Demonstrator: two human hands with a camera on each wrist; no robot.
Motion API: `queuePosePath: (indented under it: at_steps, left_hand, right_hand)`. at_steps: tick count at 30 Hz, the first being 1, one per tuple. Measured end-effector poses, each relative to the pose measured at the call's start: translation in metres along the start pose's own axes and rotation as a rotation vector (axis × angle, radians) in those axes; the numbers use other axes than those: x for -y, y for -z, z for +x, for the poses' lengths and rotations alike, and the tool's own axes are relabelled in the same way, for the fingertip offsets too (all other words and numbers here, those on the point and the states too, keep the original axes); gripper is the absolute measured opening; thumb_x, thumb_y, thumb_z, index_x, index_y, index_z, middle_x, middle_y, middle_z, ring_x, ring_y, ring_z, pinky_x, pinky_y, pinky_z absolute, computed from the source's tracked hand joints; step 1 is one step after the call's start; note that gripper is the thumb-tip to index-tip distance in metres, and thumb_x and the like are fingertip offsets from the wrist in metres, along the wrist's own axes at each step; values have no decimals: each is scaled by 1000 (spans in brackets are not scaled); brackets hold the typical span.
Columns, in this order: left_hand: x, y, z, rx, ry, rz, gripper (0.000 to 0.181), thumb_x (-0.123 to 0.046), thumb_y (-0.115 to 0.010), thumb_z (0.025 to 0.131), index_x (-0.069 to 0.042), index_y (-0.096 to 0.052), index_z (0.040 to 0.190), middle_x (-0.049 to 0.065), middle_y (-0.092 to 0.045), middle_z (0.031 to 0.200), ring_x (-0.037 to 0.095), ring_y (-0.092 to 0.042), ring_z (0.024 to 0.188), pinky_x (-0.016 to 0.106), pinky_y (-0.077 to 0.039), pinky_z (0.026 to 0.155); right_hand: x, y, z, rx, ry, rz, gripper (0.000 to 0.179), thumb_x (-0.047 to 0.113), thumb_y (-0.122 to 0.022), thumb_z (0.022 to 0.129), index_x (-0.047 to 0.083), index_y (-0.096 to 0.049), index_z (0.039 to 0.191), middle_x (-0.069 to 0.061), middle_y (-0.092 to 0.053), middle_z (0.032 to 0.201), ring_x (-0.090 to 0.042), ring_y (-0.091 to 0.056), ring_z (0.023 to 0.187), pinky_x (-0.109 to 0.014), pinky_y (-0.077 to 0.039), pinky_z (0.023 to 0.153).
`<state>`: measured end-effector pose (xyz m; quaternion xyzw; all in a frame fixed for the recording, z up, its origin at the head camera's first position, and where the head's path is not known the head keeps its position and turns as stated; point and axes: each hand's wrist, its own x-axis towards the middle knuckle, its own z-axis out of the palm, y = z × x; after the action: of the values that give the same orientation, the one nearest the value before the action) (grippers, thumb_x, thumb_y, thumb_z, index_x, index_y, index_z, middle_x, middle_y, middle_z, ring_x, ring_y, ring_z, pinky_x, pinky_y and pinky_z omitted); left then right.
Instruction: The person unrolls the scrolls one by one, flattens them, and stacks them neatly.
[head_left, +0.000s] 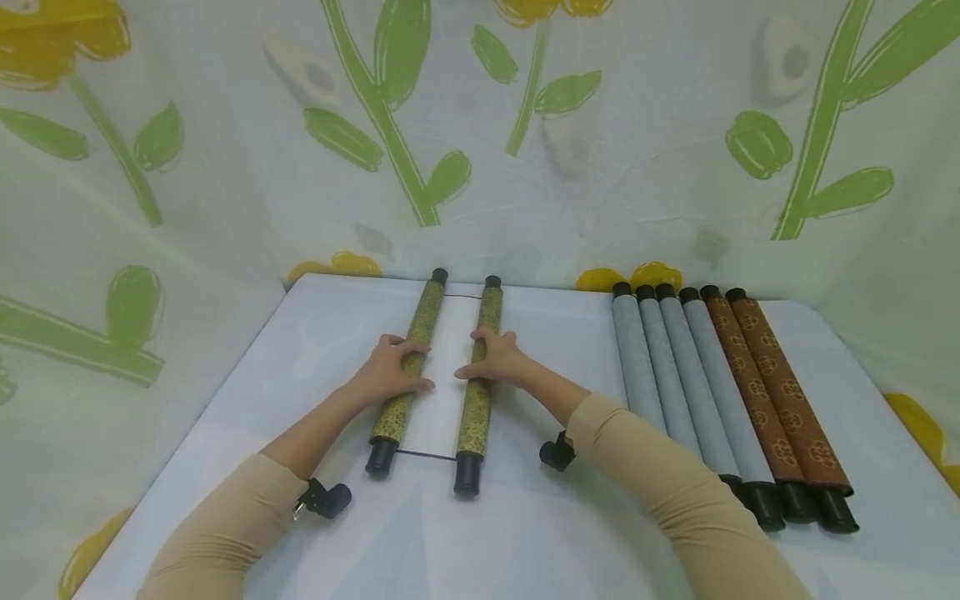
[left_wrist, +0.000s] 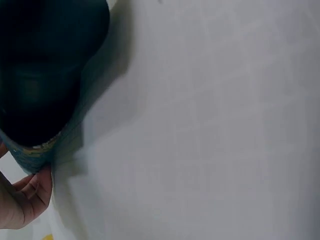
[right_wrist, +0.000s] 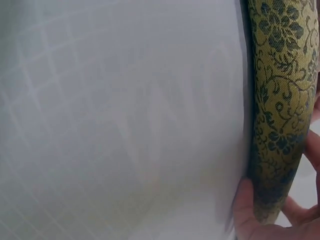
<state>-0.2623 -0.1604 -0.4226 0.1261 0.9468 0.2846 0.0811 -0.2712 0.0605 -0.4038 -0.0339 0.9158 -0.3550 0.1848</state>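
A hanging scroll with yellow-green floral brocade lies partly unrolled on the table, a strip of white paper [head_left: 441,417] showing between its two rolls. My left hand [head_left: 388,368] grips the left roll [head_left: 394,417] near its middle, thumb toward the paper. Around the right roll [head_left: 474,425] curl the thumb and fingers of my right hand [head_left: 501,357]. Black knobs cap both rolls. In the left wrist view, a dark knob [left_wrist: 40,95] fills the upper left, with fingers [left_wrist: 37,190] below it. Dark blossoms and vines pattern the brocade roll [right_wrist: 280,100] in the right wrist view.
To the right, several rolled scrolls lie side by side: pale grey ones [head_left: 660,358] and brown flower-patterned ones [head_left: 787,392], all with black knobs. A white table [head_left: 300,333] bears everything. Behind it hangs a white cloth [head_left: 645,192] printed with green stems and yellow flowers.
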Motion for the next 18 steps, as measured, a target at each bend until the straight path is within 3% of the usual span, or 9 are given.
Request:
queuePosePath:
  at_steps: [8,18]
  left_hand:
    - [0,4,-4,7,32,-35,72,-34,-81,71,-13,-51,134,28,-31,134,43,-44,117,55,-41,96]
    - [8,9,-6,2,18,-50,64,-25,-77,76,-14,-51,134,26,-35,130,40,-47,113,52,-44,93]
  right_hand:
    - [-2,1,-3,-42,-26,66,84,29,-85,69,16,-38,137,-26,-31,135,-36,-46,114,-46,-45,93]
    - [-6,9,-5,-20,-44,80,81,23,-82,73,19,-37,141,-25,-29,139,-37,-39,124,-50,-39,99]
